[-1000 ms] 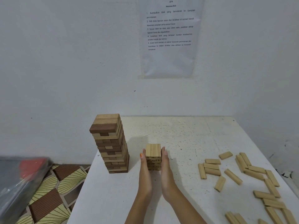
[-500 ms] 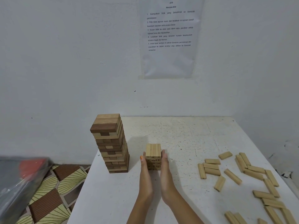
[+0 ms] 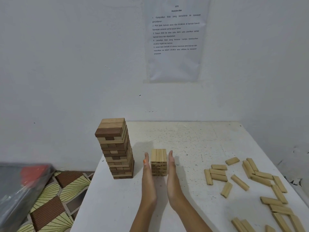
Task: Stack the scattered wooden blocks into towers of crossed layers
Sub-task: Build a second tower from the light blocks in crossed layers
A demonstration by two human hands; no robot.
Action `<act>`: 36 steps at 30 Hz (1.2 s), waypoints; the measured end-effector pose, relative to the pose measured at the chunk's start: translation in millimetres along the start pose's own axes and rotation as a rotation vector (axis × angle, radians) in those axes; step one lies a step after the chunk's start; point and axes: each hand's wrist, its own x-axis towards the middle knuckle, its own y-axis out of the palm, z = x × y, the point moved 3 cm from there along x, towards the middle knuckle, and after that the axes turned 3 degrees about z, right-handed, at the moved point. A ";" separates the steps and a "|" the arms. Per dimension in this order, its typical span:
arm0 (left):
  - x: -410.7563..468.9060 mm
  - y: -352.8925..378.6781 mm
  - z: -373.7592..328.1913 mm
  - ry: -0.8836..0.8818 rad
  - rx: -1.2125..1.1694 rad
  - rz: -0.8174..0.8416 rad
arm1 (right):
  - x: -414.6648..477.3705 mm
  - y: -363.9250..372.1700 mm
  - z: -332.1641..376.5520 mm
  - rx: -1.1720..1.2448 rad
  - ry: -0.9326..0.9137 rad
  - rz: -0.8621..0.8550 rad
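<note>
Both flat, my left hand (image 3: 148,166) and right hand (image 3: 171,164) flank the short tower (image 3: 158,158), seemingly squaring it; next, fetch loose blocks (image 3: 240,182) lower right.

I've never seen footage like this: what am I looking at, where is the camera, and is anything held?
No machine here: a person's two bare hands, filmed by a camera worn on their head, looking down. On the white table stand a tall tower of brown and pale wooden blocks and a short pale wooden stack. Loose pale wooden blocks lie scattered to the right. The left hand and right hand flank the short stack with straight fingers; nothing is gripped.
</note>
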 end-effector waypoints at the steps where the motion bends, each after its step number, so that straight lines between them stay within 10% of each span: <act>1: 0.7 0.8 2.0 -0.023 0.001 0.015 | 0.8 -0.4 -1.1 -0.018 -0.008 -0.014; 11: -13.2 4.8 -21.5 0.018 0.036 -0.044 | -0.3 0.4 -2.0 -0.067 0.061 0.040; 20: -41.5 30.1 -39.7 0.430 0.232 -0.103 | -14.9 -39.3 15.9 -0.097 -0.113 -0.153; 36: -98.7 136.2 31.7 0.321 0.498 0.361 | -122.4 -198.9 28.0 -0.164 -0.212 -0.607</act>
